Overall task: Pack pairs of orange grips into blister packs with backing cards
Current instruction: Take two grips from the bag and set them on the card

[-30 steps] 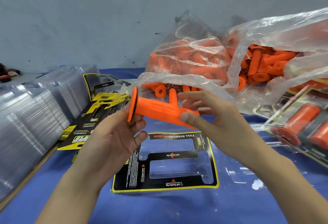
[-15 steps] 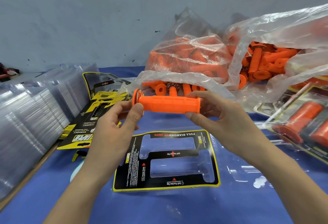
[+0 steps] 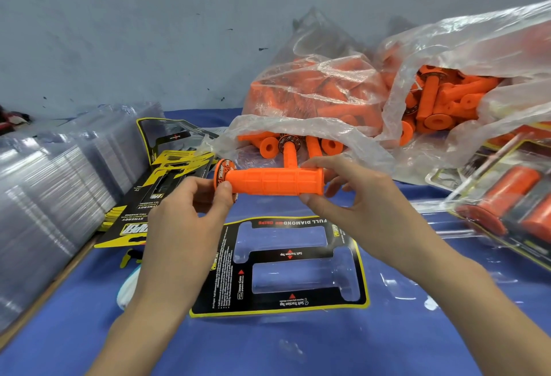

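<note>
An orange grip (image 3: 271, 180) lies level in the air between both hands, flange end to the left. My left hand (image 3: 185, 217) pinches the flange end with thumb and fingers. My right hand (image 3: 351, 205) pinches the plain right end. Below them a black and yellow backing card (image 3: 346, 259) with two cut-out windows lies in a clear blister pack on the blue cloth. More orange grips (image 3: 441, 101) fill two clear plastic bags (image 3: 328, 83) at the back.
Stacks of clear blister shells (image 3: 44, 190) stand at the left. A pile of backing cards (image 3: 161, 193) lies beside them. Packed blisters with grips (image 3: 512, 202) lie at the right edge. A grey wall (image 3: 149, 32) closes the back.
The grip was tilted with its flange raised at the left; it now lies level and a little lower. Both hands shifted their hold toward its ends.
</note>
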### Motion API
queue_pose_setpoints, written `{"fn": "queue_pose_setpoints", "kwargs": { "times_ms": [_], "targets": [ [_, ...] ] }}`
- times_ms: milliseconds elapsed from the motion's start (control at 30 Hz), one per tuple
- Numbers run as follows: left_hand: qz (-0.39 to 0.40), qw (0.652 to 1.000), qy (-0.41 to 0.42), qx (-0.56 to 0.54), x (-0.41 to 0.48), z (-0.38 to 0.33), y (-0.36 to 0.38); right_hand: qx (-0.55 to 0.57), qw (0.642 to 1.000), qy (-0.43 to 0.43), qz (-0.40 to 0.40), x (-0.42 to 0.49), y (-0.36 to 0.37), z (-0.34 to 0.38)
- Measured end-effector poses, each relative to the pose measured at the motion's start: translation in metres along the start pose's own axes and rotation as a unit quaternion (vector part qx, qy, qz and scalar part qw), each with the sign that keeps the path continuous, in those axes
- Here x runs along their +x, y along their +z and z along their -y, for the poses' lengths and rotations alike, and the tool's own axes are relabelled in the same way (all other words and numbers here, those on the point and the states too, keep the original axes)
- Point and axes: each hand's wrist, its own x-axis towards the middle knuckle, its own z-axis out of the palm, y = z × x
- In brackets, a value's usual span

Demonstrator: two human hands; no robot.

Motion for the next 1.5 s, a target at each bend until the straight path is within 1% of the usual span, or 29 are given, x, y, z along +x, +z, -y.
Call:
{"fn": "queue_pose_setpoints", "kwargs": {
  "times_ms": [167, 233, 300, 367, 433, 533, 667, 833, 1100, 1500],
  "targets": [
    [0.025, 0.999, -0.021, 0.002, 0.004, 0.003, -0.005, -0.019, 0.999, 0.0, 0.034, 0.0, -0.009, -0.005],
    [0.041, 0.998, -0.035, 0.01, 0.006, 0.007, -0.008, -0.029, 0.999, 0.019, 0.026, 0.0, -0.014, -0.014],
    [0.059, 0.996, -0.058, 0.017, 0.007, 0.011, -0.009, -0.077, 0.995, 0.057, 0.029, 0.001, -0.017, -0.023],
    [0.088, 0.992, -0.083, 0.034, 0.009, 0.013, -0.009, -0.16, 0.981, 0.085, 0.064, 0.0, -0.016, -0.03],
    [0.116, 0.987, -0.1, 0.054, 0.009, 0.014, -0.007, -0.205, 0.968, 0.107, 0.103, -0.001, -0.012, -0.034],
    [0.152, 0.978, -0.12, 0.072, 0.006, 0.012, -0.003, -0.208, 0.961, 0.129, 0.132, -0.002, -0.009, -0.038],
    [0.178, 0.972, -0.114, 0.103, 0.005, 0.009, 0.0, -0.229, 0.955, 0.128, 0.14, 0.0, -0.004, -0.04],
    [0.19, 0.968, -0.12, 0.116, 0.006, 0.011, 0.002, -0.244, 0.95, 0.122, 0.151, 0.001, 0.0, -0.041],
    [0.204, 0.961, -0.128, 0.139, 0.004, 0.015, 0.004, -0.259, 0.949, 0.106, 0.144, 0.002, 0.003, -0.046],
    [0.188, 0.958, -0.131, 0.172, 0.002, 0.015, 0.009, -0.252, 0.953, 0.092, 0.141, 0.002, 0.004, -0.045]
  ]
}}
